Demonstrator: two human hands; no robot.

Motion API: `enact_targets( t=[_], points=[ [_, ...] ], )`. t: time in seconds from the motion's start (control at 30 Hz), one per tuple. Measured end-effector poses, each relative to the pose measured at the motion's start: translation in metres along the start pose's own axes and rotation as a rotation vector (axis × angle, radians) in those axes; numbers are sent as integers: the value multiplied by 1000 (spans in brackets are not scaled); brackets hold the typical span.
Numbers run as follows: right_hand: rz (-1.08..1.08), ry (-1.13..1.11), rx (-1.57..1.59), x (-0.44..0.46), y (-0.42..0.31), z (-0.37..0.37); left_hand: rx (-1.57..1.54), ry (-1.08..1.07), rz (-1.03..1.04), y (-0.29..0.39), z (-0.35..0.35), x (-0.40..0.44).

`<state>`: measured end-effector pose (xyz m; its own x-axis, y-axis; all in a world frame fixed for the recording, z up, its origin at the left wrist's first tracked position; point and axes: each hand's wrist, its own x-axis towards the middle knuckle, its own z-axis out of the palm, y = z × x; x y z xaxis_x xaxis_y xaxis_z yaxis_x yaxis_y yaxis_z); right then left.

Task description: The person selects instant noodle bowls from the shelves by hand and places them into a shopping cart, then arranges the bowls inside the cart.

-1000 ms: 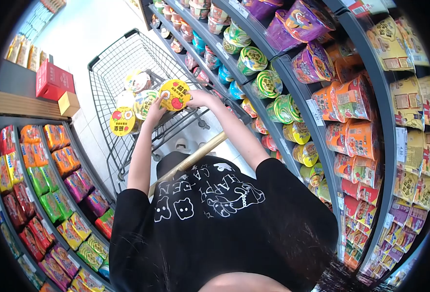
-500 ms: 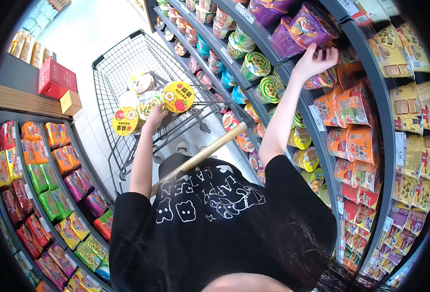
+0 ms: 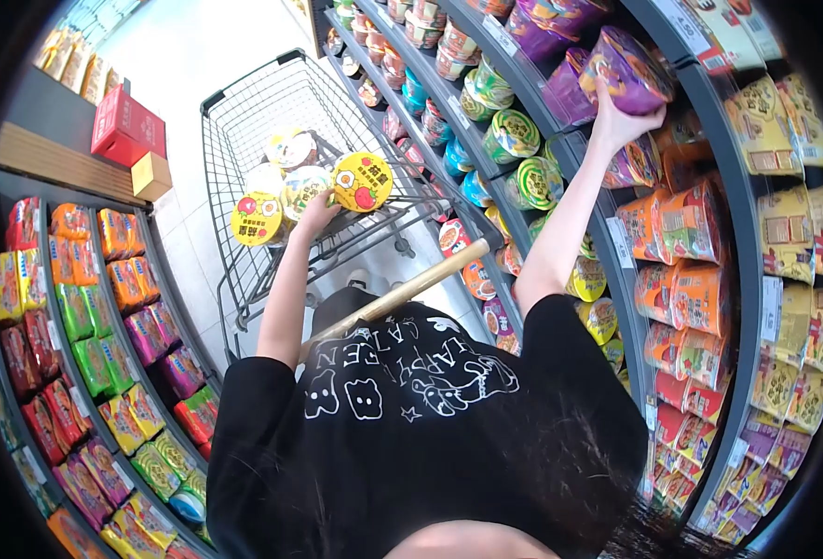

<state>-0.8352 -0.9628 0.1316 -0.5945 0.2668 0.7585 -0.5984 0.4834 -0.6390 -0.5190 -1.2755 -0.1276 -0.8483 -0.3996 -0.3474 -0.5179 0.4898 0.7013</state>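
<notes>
In the head view, my right hand (image 3: 627, 126) reaches up to the right-hand shelf, its fingers wrapped round the lower part of a purple instant noodle cup (image 3: 637, 67). The cup is tilted and sits in front of other purple cups. My left hand (image 3: 316, 214) is at the near end of the shopping cart (image 3: 234, 177), its fingers closed at the edge of a noodle cup with a pale green-and-white lid (image 3: 306, 189). Beside it are a yellow-lidded cup (image 3: 363, 182) on the right and another yellow-lidded cup (image 3: 257, 219) on the left. My left palm hides part of its grip.
A wooden-coloured bar (image 3: 411, 287) crosses in front of my body. Green noodle cups (image 3: 512, 135) and orange noodle packs (image 3: 695, 298) fill the right shelves. Coloured packets (image 3: 85, 312) line the left shelves. A red box (image 3: 127, 126) stands beyond them, beside the pale floor (image 3: 183, 224).
My right hand has gone from below the purple cup, fingers loosely curled, to gripping it. That cup has shifted and tilted. My left hand stays at the cups, while the whole view has swung slightly.
</notes>
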Motion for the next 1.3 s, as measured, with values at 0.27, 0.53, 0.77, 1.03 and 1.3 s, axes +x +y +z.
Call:
enact_targets(
  t=[0.27,0.53,0.77,1.03,1.3],
  points=[
    [285,-158,780,-96,-67,-1,-301,127,89,-3,12,14],
    [923,-773,1397,-205,-88,61,-1061,77,-34,108,-40,-47],
    [1683,-974,1664,-264,-106,72,-1066,286,68,104,-49,-69],
    [1469,-1347,1404,-280,-107,71,-1030,373,26,112,-52,-69],
    [1297,-1323,1361,-270,-105,71,-949,638,217,135,-38,-72]
  ],
)
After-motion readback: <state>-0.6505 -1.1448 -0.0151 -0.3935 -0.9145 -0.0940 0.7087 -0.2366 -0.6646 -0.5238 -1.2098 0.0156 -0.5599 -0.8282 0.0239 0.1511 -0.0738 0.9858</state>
